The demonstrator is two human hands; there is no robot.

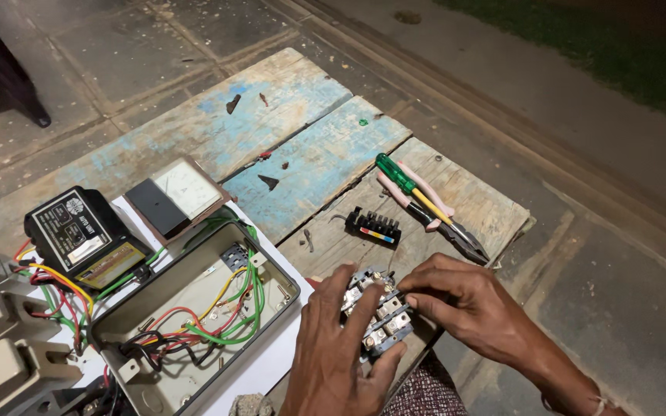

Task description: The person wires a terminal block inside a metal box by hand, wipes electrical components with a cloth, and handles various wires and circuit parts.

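Both hands (348, 347) (464, 300) gripping terminal block (379, 312), open wired box (194, 308) beside, pliers (433, 212) beyond

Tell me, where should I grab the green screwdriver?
Grip the screwdriver by its green handle, coming from the upper left end. That fat end lies free on the wooden board, while its yellow shaft rests across the pink pliers, so it is harder to pinch there.
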